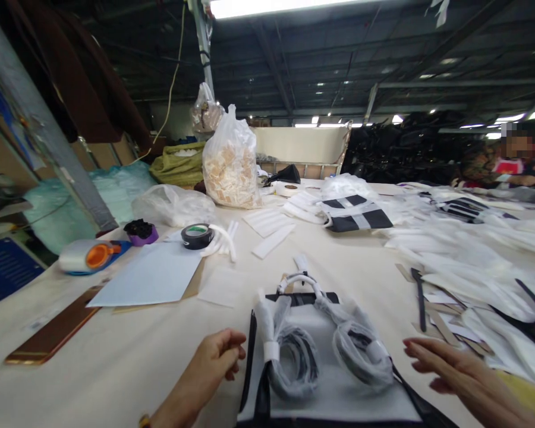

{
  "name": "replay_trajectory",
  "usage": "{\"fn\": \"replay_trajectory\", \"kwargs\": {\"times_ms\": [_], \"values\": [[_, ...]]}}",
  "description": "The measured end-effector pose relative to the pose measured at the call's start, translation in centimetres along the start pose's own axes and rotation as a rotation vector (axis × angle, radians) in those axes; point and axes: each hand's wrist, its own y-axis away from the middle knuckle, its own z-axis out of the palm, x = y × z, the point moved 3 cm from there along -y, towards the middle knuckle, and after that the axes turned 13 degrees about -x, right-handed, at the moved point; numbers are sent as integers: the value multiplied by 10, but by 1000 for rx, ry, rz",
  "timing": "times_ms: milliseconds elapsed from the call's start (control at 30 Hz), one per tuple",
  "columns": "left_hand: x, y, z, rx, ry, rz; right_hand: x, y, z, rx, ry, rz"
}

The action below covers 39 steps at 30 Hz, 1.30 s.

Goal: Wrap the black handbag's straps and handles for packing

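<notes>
A black handbag (325, 351) lies in front of me, its front covered by a pale wrapping sheet. Two coiled straps rest on it, the left coil (294, 362) and the right coil (363, 356), both in clear plastic with white bands. At the top, the bag's handle (301, 279) is wrapped in white. My left hand (216, 359) is just left of the bag, fingers loosely curled and holding nothing. To the right of the bag, my right hand (450, 368) has its fingers stretched out and is empty. Neither hand appears to touch the bag.
Left on the table are a brown metallic bar (53, 327), pale blue sheets (154, 276), black tape (197, 236) and a clear tape roll (89, 257). A plastic bag of tan pieces (232, 163) stands behind. White wrapping (463, 238) covers the right side. A person (499, 160) is far right.
</notes>
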Motion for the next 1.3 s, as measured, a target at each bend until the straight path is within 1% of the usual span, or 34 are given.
{"fn": "replay_trajectory", "kwargs": {"times_ms": [33, 67, 133, 167, 233, 267, 300, 400, 467, 533, 600, 633, 733, 800, 867, 900, 967, 1033, 1133, 1200, 1300], "values": [[1, -10, 3, 45, -36, -49, 2, -7, 6, -62, -101, 43], [4, -19, 5, 91, -93, -70, 5, -13, 14, -112, -172, 68], [14, -31, 10, 172, -199, -30, 9, -28, 29, -186, -219, 67], [18, -35, 11, 192, -230, 9, 12, -36, 36, -236, -226, 59], [24, -40, 14, 168, -228, 39, 15, -48, 46, -320, -228, 44], [25, -41, 15, 147, -204, 13, 15, -53, 48, -339, -224, 39], [25, -43, 16, 134, -175, -29, 13, -56, 50, -340, -217, 34], [25, -46, 18, 139, -64, -150, 6, -59, 49, -292, -220, 4], [29, -46, 22, 146, 36, -146, 4, -60, 50, -294, -257, 0], [33, -45, 24, 138, 115, -102, 8, -63, 55, -318, -298, 33], [37, -43, 25, 89, 136, -61, 16, -68, 61, -336, -322, 78], [38, -43, 25, 46, 136, -67, 20, -71, 64, -340, -324, 92], [39, -44, 21, -63, 168, -124, 29, -80, 71, -339, -308, 92], [39, -47, 19, -98, 169, -158, 34, -85, 75, -328, -320, 79], [37, -52, 18, -82, 149, -199, 38, -88, 78, -315, -375, 71], [36, -55, 18, -50, 139, -222, 40, -88, 79, -311, -408, 67], [31, -58, 18, 55, 92, -235, 42, -88, 82, -317, -461, 53], [26, -59, 18, 162, -45, -185, 42, -86, 83, -329, -447, 20], [18, -55, 20, 277, -395, -74, 38, -82, 82, -322, -304, -44], [16, -51, 22, 371, -669, 87, 33, -80, 79, -281, -157, -85], [15, -47, 29, 516, -1048, 418, 28, -79, 73, -179, 121, -114]]}}
